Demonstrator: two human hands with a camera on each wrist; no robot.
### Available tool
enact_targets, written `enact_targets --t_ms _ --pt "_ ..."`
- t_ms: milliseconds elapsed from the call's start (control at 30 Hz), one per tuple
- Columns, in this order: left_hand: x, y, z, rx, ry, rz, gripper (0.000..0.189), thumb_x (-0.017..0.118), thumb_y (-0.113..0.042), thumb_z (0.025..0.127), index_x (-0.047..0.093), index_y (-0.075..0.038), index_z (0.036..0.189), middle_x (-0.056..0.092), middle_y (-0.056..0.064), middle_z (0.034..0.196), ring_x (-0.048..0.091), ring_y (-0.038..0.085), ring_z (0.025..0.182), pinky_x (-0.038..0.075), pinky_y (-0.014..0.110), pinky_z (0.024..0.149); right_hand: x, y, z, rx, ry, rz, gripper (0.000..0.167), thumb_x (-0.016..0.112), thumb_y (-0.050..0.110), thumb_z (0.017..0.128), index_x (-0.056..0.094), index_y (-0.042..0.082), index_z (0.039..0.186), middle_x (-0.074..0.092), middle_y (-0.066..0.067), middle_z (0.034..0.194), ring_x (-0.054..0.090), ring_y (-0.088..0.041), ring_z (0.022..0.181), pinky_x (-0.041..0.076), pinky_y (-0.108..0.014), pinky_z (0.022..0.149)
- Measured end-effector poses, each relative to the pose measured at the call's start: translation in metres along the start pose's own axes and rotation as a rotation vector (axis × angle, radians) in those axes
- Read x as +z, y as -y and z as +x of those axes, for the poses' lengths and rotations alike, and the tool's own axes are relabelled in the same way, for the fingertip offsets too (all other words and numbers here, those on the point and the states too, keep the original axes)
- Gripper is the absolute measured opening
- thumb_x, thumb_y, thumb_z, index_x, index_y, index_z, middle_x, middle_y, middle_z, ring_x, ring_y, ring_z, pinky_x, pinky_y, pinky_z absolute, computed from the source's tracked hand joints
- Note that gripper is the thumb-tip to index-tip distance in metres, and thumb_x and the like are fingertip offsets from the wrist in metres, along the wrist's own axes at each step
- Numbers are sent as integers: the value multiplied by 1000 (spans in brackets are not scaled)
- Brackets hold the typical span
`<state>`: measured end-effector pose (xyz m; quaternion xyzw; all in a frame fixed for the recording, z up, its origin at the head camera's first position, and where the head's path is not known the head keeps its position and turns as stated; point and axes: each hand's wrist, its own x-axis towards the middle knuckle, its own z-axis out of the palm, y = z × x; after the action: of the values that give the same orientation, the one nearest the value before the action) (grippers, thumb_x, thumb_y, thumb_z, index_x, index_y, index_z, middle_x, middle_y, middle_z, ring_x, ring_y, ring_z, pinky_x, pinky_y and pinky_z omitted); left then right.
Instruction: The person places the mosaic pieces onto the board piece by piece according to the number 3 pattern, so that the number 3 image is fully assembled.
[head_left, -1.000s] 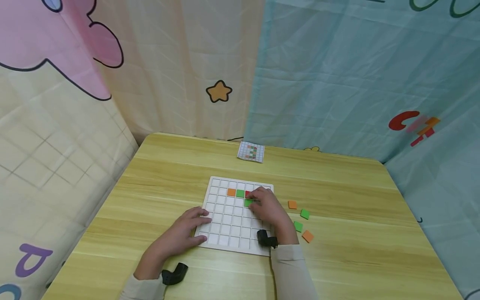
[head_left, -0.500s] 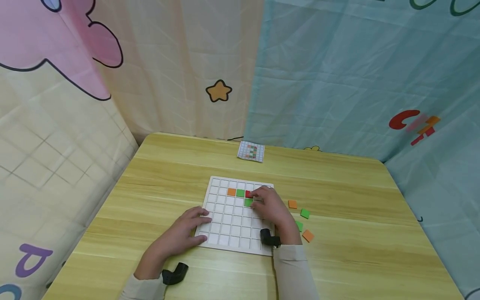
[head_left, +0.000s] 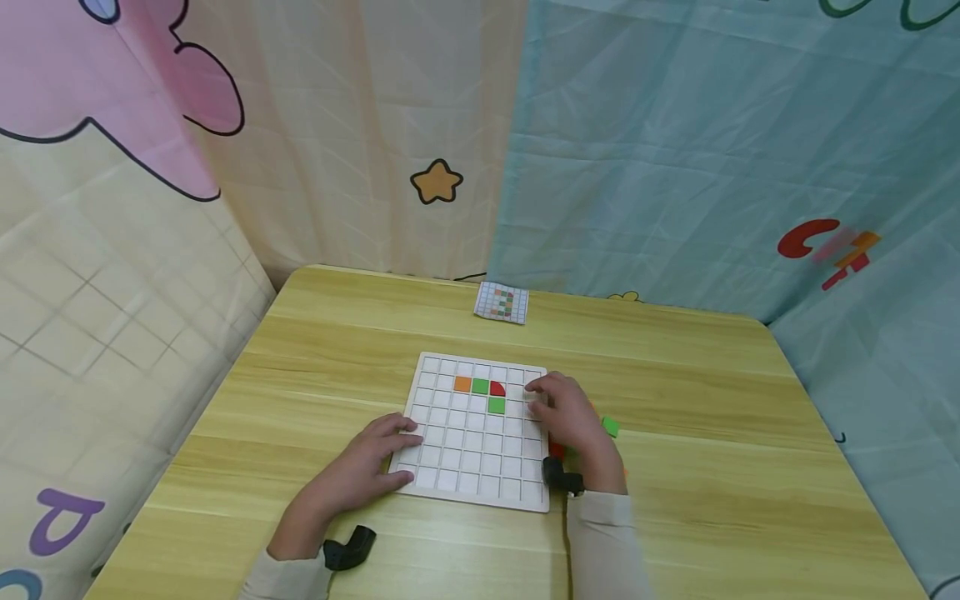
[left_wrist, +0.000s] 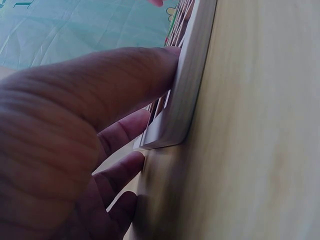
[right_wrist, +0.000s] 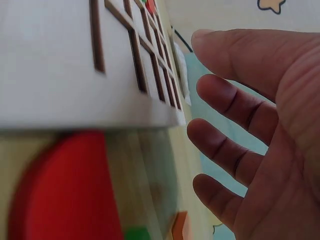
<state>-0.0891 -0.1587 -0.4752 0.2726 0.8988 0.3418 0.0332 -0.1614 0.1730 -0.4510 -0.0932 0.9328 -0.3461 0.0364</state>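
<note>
A white grid board [head_left: 450, 458] lies on the table, with an orange square tile [head_left: 463, 384], a green one [head_left: 480, 386] and a red rounded tile [head_left: 497, 389] in one row. Below the red one sits another green tile [head_left: 497, 405]. My left hand [head_left: 367, 462] rests on the board's left edge; in the left wrist view its thumb [left_wrist: 150, 70] touches the rim. Over the board's right edge is my right hand [head_left: 566, 412], fingers apart with nothing between them. Beside the board, under the right wrist, lies a loose red tile [right_wrist: 75, 190], rounded on one side.
Loose tiles lie right of the board, partly hidden by the right hand: a green tile [head_left: 611, 427] and an orange tile [right_wrist: 181, 226] among them. A small card [head_left: 501, 302] with a coloured grid pattern lies at the table's [head_left: 712, 400] back edge. Printed curtains [head_left: 637, 167] hang behind.
My right hand has moved right, away from the red tile on the board, which now shows fully. It now covers some loose tiles. The left hand has stayed put.
</note>
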Motion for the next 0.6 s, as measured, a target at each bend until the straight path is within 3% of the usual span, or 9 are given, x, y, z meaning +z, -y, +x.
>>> enact_targets --t_ms 267,600 --pt "-1 -1 -1 -2 1 6 45 79 -13 83 67 -2 125 53 12 136 40 38 134 34 57 108 -14 -18 -7 -27 -26 -10 23 68 7 91 70 2 114 62 -11 116 52 -31 107 44 -48 95" --pt "-1 -1 -1 -4 4 1 45 79 -14 84 66 -2 126 53 12 136 40 37 134 35 56 108 -31 -39 -17 56 -39 -14 24 66 9 94 68 3 117 61 -11 117 53 -31 109 45 -51 97"
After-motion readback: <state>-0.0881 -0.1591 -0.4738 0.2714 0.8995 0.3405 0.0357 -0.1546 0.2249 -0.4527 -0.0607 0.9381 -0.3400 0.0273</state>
